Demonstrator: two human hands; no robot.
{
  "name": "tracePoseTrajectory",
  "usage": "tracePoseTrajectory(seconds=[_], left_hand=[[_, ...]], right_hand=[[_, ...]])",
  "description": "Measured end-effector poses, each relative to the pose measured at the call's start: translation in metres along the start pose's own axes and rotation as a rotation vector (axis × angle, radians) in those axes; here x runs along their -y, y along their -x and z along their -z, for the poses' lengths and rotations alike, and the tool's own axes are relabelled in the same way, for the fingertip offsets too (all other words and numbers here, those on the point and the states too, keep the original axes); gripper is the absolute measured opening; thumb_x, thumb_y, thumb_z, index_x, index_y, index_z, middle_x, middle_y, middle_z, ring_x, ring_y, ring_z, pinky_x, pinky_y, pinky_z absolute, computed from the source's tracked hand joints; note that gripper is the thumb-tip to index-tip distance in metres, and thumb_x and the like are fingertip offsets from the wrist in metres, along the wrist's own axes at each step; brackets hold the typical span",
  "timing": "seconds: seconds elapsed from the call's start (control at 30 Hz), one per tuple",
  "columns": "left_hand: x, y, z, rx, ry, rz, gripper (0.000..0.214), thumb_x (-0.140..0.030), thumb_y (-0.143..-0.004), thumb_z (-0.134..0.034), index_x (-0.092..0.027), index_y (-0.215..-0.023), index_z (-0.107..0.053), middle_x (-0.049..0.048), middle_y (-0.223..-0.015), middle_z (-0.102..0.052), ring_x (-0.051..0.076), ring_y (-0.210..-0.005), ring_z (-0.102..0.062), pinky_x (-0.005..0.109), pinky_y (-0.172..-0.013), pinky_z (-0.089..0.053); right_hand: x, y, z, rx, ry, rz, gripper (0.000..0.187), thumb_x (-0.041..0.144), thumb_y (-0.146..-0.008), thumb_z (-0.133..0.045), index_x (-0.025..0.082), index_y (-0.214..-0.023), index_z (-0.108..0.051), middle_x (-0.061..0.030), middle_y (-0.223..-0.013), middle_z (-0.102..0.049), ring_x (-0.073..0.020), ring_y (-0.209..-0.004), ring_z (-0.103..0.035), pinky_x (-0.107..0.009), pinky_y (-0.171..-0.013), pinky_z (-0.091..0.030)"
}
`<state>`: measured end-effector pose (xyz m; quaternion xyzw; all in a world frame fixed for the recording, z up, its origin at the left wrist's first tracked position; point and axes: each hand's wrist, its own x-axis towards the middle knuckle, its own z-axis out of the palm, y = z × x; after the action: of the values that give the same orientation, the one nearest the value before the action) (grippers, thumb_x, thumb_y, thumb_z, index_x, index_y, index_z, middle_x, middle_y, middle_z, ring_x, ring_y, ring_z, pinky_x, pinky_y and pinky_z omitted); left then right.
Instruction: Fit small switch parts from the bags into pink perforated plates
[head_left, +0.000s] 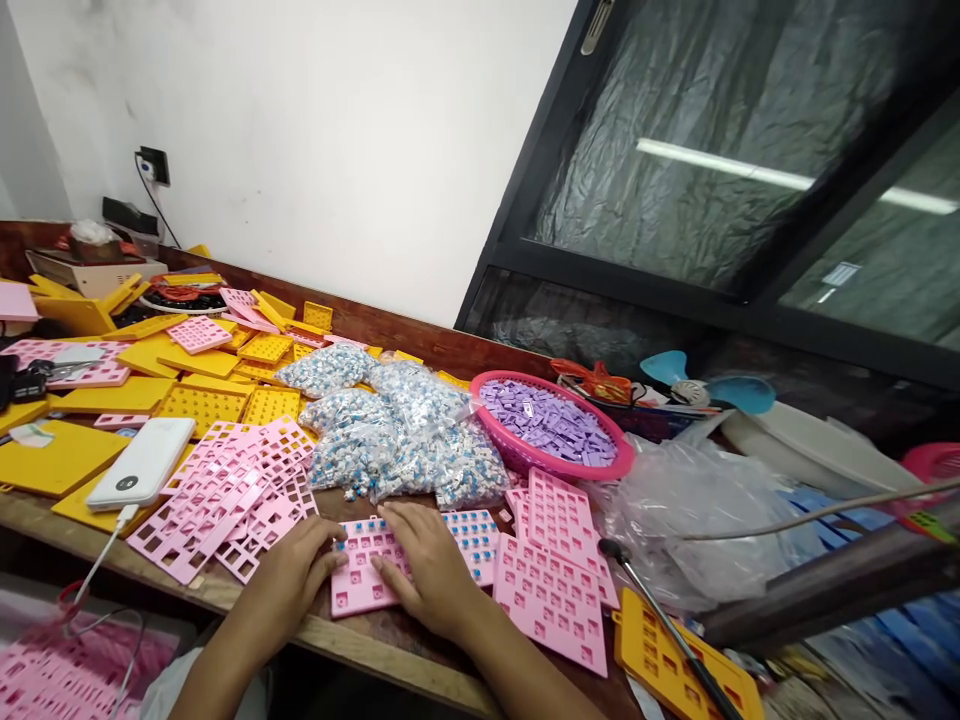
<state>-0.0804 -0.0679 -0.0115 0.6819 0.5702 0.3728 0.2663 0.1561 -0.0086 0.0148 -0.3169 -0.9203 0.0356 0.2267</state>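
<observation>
A pink keyboard plate (366, 590) lies flat near the table's front edge, its square holes partly filled with small blue-and-white key switches along the far rows. My left hand (304, 562) is at its left edge, thumb and forefinger closed around a small blue key switch (340, 546) there. Across the plate's right part rests my right hand (426, 570), fingers stretched and apart, covering some holes. More blue switches show in a pink panel section (484, 572) right of that hand; whether it belongs to the same plate is hidden.
Behind the hands lie clear bags of switches (405, 430) and a pink basket (624, 462) of purple pieces. Pink plates (551, 610) lie right, others (225, 490) left. A white power bank (142, 465) sits on yellow panels. A black rod (667, 625) crosses a yellow plate (637, 655).
</observation>
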Motion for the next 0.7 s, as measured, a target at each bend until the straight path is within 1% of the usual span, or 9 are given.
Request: tracePoseTrajectory(seconds=[0.07, 0.1, 0.13, 0.17, 0.23, 0.3, 0.4, 0.5, 0.7], left_hand=[[-0.001, 0.0, -0.001, -0.018, -0.018, 0.0, 0.021, -0.035, -0.098, -0.051, -0.026, -0.11, -0.066, 0.0056, -0.112, -0.07, 0.023, -0.105, -0.064, 0.037, -0.094, -0.05], [-0.001, 0.001, -0.001, -0.031, -0.036, 0.0, 0.02, -0.035, -0.098, -0.051, -0.026, -0.11, -0.065, 0.0054, -0.112, -0.07, 0.023, -0.104, -0.065, 0.037, -0.093, -0.049], [-0.002, 0.001, -0.001, -0.045, -0.062, 0.001, 0.02, -0.035, -0.098, -0.051, -0.026, -0.11, -0.065, 0.0052, -0.111, -0.071, 0.023, -0.103, -0.065, 0.037, -0.092, -0.049], [-0.002, 0.001, -0.002, -0.057, -0.096, 0.003, 0.019, -0.035, -0.098, -0.052, -0.026, -0.109, -0.065, 0.0049, -0.109, -0.072, 0.023, -0.101, -0.065, 0.038, -0.091, -0.049], [-0.004, 0.001, -0.002, -0.072, -0.171, 0.002, 0.016, -0.035, -0.098, -0.054, -0.025, -0.104, -0.066, 0.0043, -0.104, -0.072, 0.024, -0.096, -0.065, 0.039, -0.089, -0.048], [-0.005, 0.0, -0.003, -0.08, -0.237, 0.002, 0.014, -0.034, -0.097, -0.056, -0.025, -0.098, -0.066, 0.0039, -0.1, -0.071, 0.024, -0.093, -0.065, 0.039, -0.086, -0.047], [-0.006, -0.001, -0.003, -0.08, -0.283, 0.004, 0.011, -0.032, -0.096, -0.058, -0.024, -0.094, -0.065, 0.0032, -0.097, -0.069, 0.024, -0.091, -0.064, 0.037, -0.082, -0.046], [-0.007, -0.002, -0.004, -0.059, -0.297, 0.013, 0.009, -0.03, -0.096, -0.057, -0.025, -0.093, -0.064, 0.0024, -0.096, -0.068, 0.023, -0.089, -0.063, 0.036, -0.08, -0.045], [-0.007, -0.003, -0.006, -0.027, -0.246, 0.034, 0.01, -0.03, -0.097, -0.055, -0.024, -0.092, -0.06, 0.0024, -0.097, -0.065, 0.021, -0.09, -0.062, 0.034, -0.078, -0.045]], right_hand=[[-0.004, 0.002, 0.005, -0.037, -0.028, 0.002, 0.029, 0.037, -0.098, -0.059, 0.021, -0.121, -0.067, -0.0119, -0.118, -0.07, -0.0275, -0.108, -0.059, -0.044, -0.094, -0.046], [-0.004, 0.003, 0.008, -0.026, -0.023, 0.012, 0.022, 0.035, -0.099, -0.058, 0.022, -0.111, -0.07, -0.0103, -0.109, -0.071, -0.0264, -0.102, -0.06, -0.043, -0.09, -0.046], [-0.004, 0.004, 0.009, 0.004, -0.008, 0.027, 0.019, 0.035, -0.099, -0.058, 0.022, -0.105, -0.07, -0.0091, -0.103, -0.072, -0.0257, -0.098, -0.06, -0.042, -0.087, -0.045], [-0.003, 0.005, 0.01, 0.044, 0.017, 0.046, 0.018, 0.035, -0.098, -0.059, 0.022, -0.103, -0.07, -0.0085, -0.1, -0.071, -0.0254, -0.096, -0.06, -0.042, -0.086, -0.044], [0.001, 0.007, 0.008, 0.123, 0.079, 0.08, 0.021, 0.038, -0.097, -0.062, 0.021, -0.107, -0.069, -0.0087, -0.102, -0.071, -0.0256, -0.096, -0.059, -0.042, -0.087, -0.043], [0.007, 0.009, 0.005, 0.172, 0.138, 0.098, 0.024, 0.038, -0.098, -0.062, 0.019, -0.111, -0.067, -0.0091, -0.104, -0.071, -0.0256, -0.097, -0.059, -0.043, -0.089, -0.042], [0.014, 0.012, 0.002, 0.206, 0.193, 0.107, 0.025, 0.036, -0.101, -0.056, 0.018, -0.114, -0.065, -0.0091, -0.106, -0.071, -0.0252, -0.097, -0.058, -0.043, -0.092, -0.041], [0.021, 0.012, 0.004, 0.228, 0.22, 0.109, 0.026, 0.036, -0.103, -0.051, 0.017, -0.115, -0.064, -0.0104, -0.11, -0.07, -0.0257, -0.098, -0.057, -0.043, -0.091, -0.04], [0.028, 0.007, 0.006, 0.272, 0.277, 0.134, 0.025, 0.037, -0.1, -0.051, 0.016, -0.102, -0.065, -0.0109, -0.099, -0.069, -0.0264, -0.09, -0.056, -0.043, -0.084, -0.041]])
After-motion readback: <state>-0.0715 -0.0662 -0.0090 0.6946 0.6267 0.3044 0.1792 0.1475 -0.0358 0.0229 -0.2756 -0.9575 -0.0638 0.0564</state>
